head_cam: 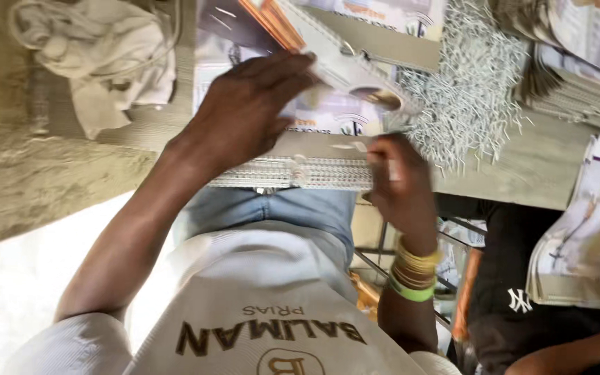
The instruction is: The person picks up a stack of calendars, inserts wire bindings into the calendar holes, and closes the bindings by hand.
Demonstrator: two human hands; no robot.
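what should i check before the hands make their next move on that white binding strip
1. Left hand on the printed sheets: ok, it rests on top of them.
2. Right hand on the white binding strip: at the strip's end, but the grip itself is blurred, so cannot tell.
3. Strip lying straight along the table edge: ok.
4. Pile of loose wire pieces kept apart from the right hand: not ok, it lies right beside that hand.
5. Person in a black shirt away from the strip: ok, off to the side.
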